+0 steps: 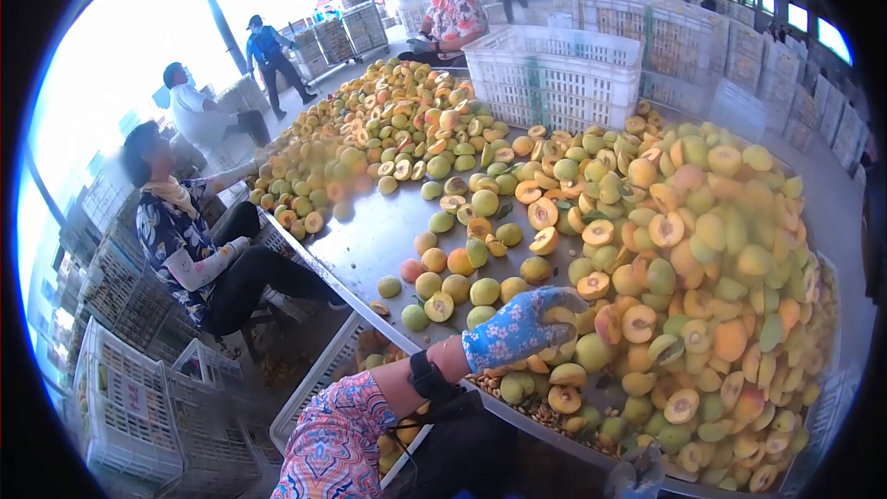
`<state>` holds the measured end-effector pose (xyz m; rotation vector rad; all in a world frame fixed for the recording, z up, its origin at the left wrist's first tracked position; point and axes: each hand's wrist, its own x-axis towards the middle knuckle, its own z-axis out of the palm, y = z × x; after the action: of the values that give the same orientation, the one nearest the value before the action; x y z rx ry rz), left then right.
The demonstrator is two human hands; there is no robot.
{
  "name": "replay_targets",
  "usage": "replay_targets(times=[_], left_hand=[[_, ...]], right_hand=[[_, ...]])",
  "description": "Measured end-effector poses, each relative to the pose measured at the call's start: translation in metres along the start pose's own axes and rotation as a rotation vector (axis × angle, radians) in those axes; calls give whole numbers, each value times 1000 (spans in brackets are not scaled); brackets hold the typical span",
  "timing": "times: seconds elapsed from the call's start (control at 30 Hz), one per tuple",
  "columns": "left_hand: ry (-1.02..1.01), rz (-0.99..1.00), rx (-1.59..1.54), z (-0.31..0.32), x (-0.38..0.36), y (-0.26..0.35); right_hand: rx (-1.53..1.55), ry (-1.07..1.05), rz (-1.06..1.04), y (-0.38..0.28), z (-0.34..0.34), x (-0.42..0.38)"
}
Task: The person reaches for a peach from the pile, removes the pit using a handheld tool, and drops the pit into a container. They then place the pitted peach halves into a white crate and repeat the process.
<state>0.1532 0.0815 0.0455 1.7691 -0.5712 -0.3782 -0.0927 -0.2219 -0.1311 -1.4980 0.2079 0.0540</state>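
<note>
My left hand (pixel 517 328), in a blue floral glove with stained fingertips, reaches over the near edge of the metal table (pixel 356 245). Its fingers are curved and apart above the fruit, with nothing plainly gripped. Around it lie whole green-yellow peaches (pixel 484 291) and cut halves showing their pits, such as a peach half (pixel 638 323) to its right. At the bottom edge, my right hand (pixel 637 476) appears only as a dim, blurred greyish shape; its fingers cannot be made out.
A large peach heap (pixel 711 249) covers the table's right side. A white crate (pixel 554 79) stands at the far edge. Another crate (pixel 319 379) sits below the near edge, beside stacked crates (pixel 129 407). A seated person (pixel 199 231) works at the left; another person (pixel 453 18) sits beyond.
</note>
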Motion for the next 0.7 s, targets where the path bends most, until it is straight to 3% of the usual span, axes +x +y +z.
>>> replay_targets(times=[0.03, 0.1, 0.13, 0.2, 0.27, 0.33, 0.4, 0.47, 0.5, 0.57, 0.6, 0.67, 0.7], left_hand=[[-20, -47, -91, 13, -13, 1], [-51, -51, -208, 47, -39, 11], [-79, -66, -239, 64, -51, 23], [-95, 81, -82, 98, -74, 28], [-111, 211, 53, 132, -94, 21], [-168, 204, 130, 154, -108, 25], [-97, -125, -615, 166, -129, 33], [-112, -177, -874, 172, -137, 31], [-36, -168, -808, 175, -141, 38], [-34, -130, -892, 171, -150, 40], [-4, -98, -830, 169, -152, 41], [116, 108, -366, 169, -163, 51], [113, 3, -743, 168, -164, 48]], right_hand=[[2, 29, -17, -22, 8, -1], [-741, -42, -346, -81, 44, -1], [-747, -10, -352, -101, 55, -6], [94, -29, 199, -131, 77, -22], [182, -1, 189, -143, 92, -32], [264, 26, 178, -137, 94, -42], [371, -53, 183, -135, 95, -57], [172, 59, 84, -144, 98, -67], [89, 131, 0, -141, 104, -70], [39, 47, 84, -153, 104, -75], [34, 33, 49, -161, 104, -80], [-111, 50, 73, -164, 102, -87], [-163, 62, -44, -158, 102, -90]])
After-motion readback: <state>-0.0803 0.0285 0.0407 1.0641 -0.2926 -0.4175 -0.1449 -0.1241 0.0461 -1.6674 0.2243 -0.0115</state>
